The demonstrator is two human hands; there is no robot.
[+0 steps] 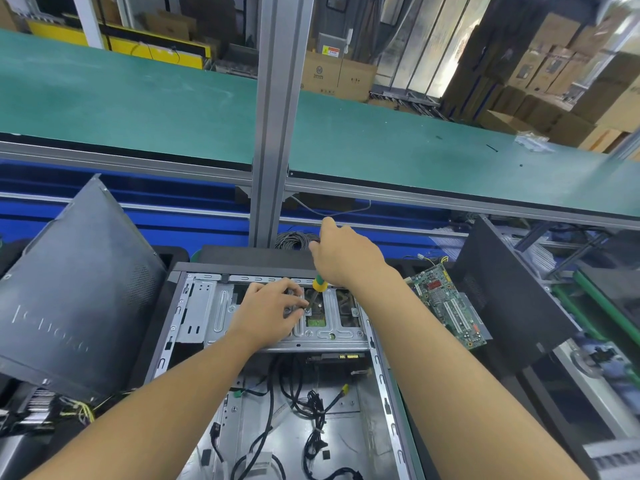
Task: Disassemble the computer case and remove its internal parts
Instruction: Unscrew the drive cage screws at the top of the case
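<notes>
Open case [385, 393], screwdriver [319, 285] on drive cage [332, 337].
Right hand [341, 258] grips the screwdriver handle; left hand [270, 310] fingers curl at its tip, hold unclear.

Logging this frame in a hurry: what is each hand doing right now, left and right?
Left hand: fingers curled at the screwdriver tip on the drive bracket; a grip cannot be told.
Right hand: grips the screwdriver handle.

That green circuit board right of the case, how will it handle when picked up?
The board probably stays stiff and light, being a thin flat panel. Likely fragile: exposed slots and small parts cover its top, so gripping its edges seems safest.
</notes>
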